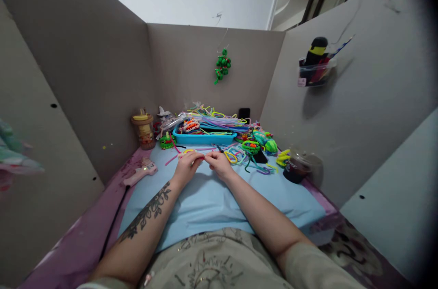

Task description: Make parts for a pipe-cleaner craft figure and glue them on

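Note:
My left hand (187, 165) and my right hand (219, 164) meet fingertip to fingertip above the blue table cover (212, 198). Both are closed in a pinch on a thin pink pipe cleaner (174, 144), whose one end sticks up beyond my left hand. Most of it is hidden by the fingers, and only a small pink bit shows between the tips. Just past my right hand lies a yellow loop (231, 157) with a dark piece beside it. More loose pipe cleaners (241, 152) are scattered behind the hands.
Behind stands a blue tray (205, 139) heaped with pipe cleaners. Green figures (251, 147) sit to its right. A pink glue gun (141, 173) with a black cord lies left; a lidded cup (297, 169) stands right. Grey panels (191, 65) enclose the table.

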A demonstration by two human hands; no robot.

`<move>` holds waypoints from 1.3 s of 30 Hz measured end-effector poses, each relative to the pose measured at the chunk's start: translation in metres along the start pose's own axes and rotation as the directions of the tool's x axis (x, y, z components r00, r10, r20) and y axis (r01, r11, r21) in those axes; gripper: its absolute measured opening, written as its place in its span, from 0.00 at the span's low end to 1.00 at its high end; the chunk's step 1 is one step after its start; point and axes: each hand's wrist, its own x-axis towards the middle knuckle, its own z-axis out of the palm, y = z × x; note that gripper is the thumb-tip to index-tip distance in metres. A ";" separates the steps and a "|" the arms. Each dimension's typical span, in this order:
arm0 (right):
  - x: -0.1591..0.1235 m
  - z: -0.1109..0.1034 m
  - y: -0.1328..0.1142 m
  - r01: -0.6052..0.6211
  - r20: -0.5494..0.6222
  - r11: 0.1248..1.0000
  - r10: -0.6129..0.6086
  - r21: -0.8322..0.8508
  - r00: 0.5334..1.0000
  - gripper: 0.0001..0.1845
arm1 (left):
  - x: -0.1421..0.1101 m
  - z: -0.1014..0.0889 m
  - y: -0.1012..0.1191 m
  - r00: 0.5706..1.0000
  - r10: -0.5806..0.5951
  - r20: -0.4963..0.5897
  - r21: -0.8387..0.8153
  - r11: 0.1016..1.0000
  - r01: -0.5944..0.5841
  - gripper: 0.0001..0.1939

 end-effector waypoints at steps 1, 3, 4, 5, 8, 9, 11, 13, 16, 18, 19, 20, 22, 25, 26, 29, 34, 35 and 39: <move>0.000 0.000 0.000 0.005 0.001 1.000 -0.005 0.004 1.000 0.14 | 0.000 0.000 0.000 1.000 -0.003 -0.002 -0.006 1.000 0.003 0.08; 0.000 0.001 0.000 0.013 0.006 1.000 -0.013 0.018 1.000 0.14 | 0.000 0.000 0.000 1.000 -0.006 -0.004 -0.020 1.000 0.006 0.08; 0.000 0.002 0.000 0.015 0.011 1.000 -0.016 0.026 1.000 0.14 | 0.001 0.000 0.000 1.000 -0.006 -0.004 -0.028 1.000 0.006 0.08; -0.001 0.002 0.000 0.017 0.019 0.999 -0.018 0.034 1.000 0.14 | 0.001 0.000 0.000 1.000 -0.006 -0.005 -0.035 0.999 0.006 0.08; -0.001 0.002 0.000 0.026 0.033 0.999 -0.027 0.041 0.999 0.13 | 0.002 0.000 0.001 1.000 -0.010 0.004 -0.058 0.998 0.011 0.07; -0.001 0.002 0.001 0.033 0.029 0.999 -0.034 0.031 0.999 0.13 | 0.003 0.000 0.001 1.000 -0.015 0.008 -0.061 0.998 0.015 0.07; -0.001 0.001 0.001 0.053 0.008 0.999 -0.053 -0.002 0.999 0.13 | 0.003 -0.001 0.002 0.999 -0.025 0.024 -0.058 0.998 0.026 0.06; -0.001 0.002 0.002 0.074 -0.005 0.996 -0.075 -0.044 0.997 0.12 | 0.003 -0.001 0.003 0.999 -0.031 0.034 -0.047 0.998 0.033 0.06; 0.000 0.002 0.001 0.091 -0.007 0.992 -0.092 -0.088 0.996 0.11 | 0.002 0.000 0.002 0.998 -0.052 0.044 -0.059 0.997 0.055 0.07; 0.000 0.001 0.000 0.096 -0.014 0.990 -0.098 -0.099 0.995 0.12 | 0.002 0.002 0.000 0.993 -0.103 0.049 -0.101 0.989 0.108 0.09; -0.001 0.001 -0.001 0.098 -0.019 0.990 -0.101 -0.102 0.995 0.13 | 0.001 0.002 0.000 0.989 -0.137 0.054 -0.123 0.982 0.143 0.10; -0.001 0.001 -0.002 0.102 -0.025 0.989 -0.105 -0.108 0.994 0.13 | 0.002 0.002 -0.001 0.983 -0.171 0.060 -0.139 0.974 0.178 0.10; -0.001 0.000 -0.003 0.119 -0.029 0.985 -0.123 -0.129 0.992 0.13 | 0.002 0.002 0.000 0.971 -0.224 0.085 -0.153 0.960 0.235 0.09; -0.001 0.001 -0.004 0.149 -0.032 0.973 -0.157 -0.175 0.987 0.13 | 0.004 0.000 0.003 0.949 -0.285 0.135 -0.181 0.935 0.306 0.10; -0.001 0.001 -0.004 0.160 -0.037 0.968 -0.170 -0.192 0.985 0.12 | 0.005 -0.001 0.004 0.940 -0.306 0.152 -0.198 0.922 0.332 0.11; 0.000 0.001 -0.004 0.204 -0.051 0.946 -0.224 -0.252 0.973 0.12 | 0.007 -0.004 0.009 0.910 -0.362 0.203 -0.242 0.882 0.405 0.13; 0.000 -0.001 -0.001 0.284 -0.031 0.893 -0.314 -0.349 0.949 0.09 | 0.009 -0.003 0.008 0.889 -0.408 0.206 -0.231 0.863 0.450 0.12; 0.000 -0.001 0.000 0.295 -0.025 0.883 -0.326 -0.365 0.945 0.09 | 0.008 -0.002 0.007 0.895 -0.407 0.184 -0.212 0.872 0.440 0.11; 0.000 0.000 0.000 0.276 -0.032 0.890 -0.308 -0.364 0.951 0.09 | 0.008 0.000 0.005 0.906 -0.391 0.159 -0.186 0.890 0.417 0.11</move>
